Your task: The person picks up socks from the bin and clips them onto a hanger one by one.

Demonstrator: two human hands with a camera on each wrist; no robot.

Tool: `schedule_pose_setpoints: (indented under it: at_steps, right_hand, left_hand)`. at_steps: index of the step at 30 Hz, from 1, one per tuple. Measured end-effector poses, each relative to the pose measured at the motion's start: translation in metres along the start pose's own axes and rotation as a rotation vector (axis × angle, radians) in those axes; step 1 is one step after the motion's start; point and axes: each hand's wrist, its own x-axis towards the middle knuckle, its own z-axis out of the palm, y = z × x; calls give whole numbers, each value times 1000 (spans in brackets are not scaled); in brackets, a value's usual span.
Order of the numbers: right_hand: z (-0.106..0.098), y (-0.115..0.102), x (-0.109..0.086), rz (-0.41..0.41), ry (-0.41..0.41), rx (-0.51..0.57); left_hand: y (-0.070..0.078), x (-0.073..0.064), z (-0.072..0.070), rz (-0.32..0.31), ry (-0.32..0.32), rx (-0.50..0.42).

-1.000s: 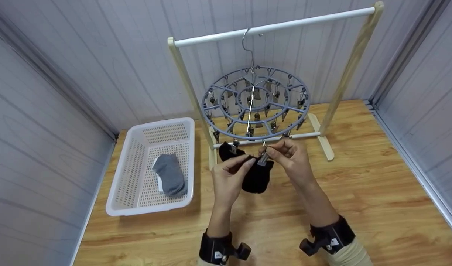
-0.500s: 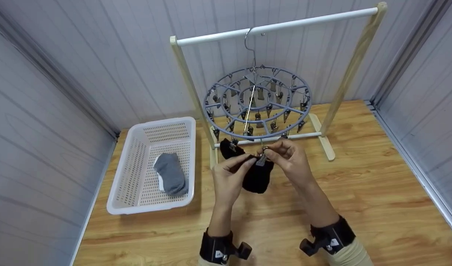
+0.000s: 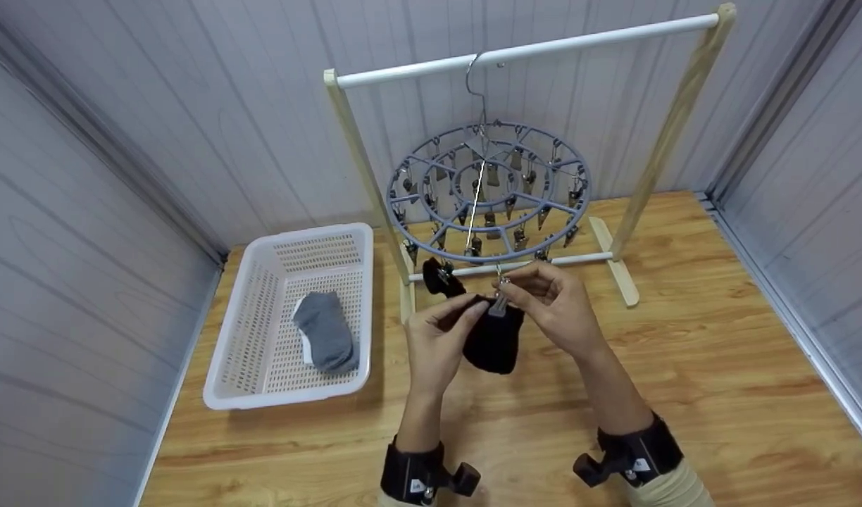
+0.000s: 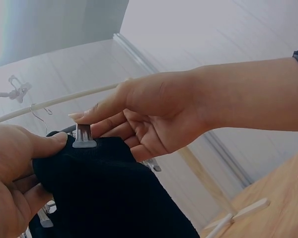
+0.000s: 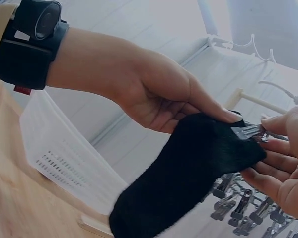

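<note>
A black sock [image 3: 493, 345] hangs below the front rim of the round grey clip hanger [image 3: 487, 260]. My left hand [image 3: 434, 352] pinches the sock's upper edge between thumb and fingers. Beside it, my right hand [image 3: 565, 317] pinches the handle end of a metal clip [image 3: 499, 304]. In the left wrist view that clip's flat jaws lie on the top edge of the sock [image 4: 109, 193]. The right wrist view has the sock [image 5: 164, 188] stretched down and left from both hands. Another black piece of fabric [image 3: 441, 277] hangs from a clip just left.
A white perforated basket [image 3: 220, 352] stands at left, with a grey sock [image 3: 325, 331] over something white. The hanger hooks on a white rail [image 3: 579, 44] of a wooden-legged stand [image 3: 670, 134]. Several clips dangle from its rings. Panel walls enclose the wooden floor [image 3: 741, 352].
The right hand and its clip have shifted slightly left, closer to the left hand. The hanger has swayed a little. My left hand keeps its pinch on the sock.
</note>
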Motion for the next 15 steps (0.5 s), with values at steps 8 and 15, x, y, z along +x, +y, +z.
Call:
schedule_pose_setpoints:
  at_steps: [8,15]
  right_hand:
    - [-7,-4,1,-11,9,-36]
    - [-21,-6,1,-106,86,35]
  left_hand:
    - [2,1,-5,-34,26,17]
    - [8,2,-15,-27,21,49]
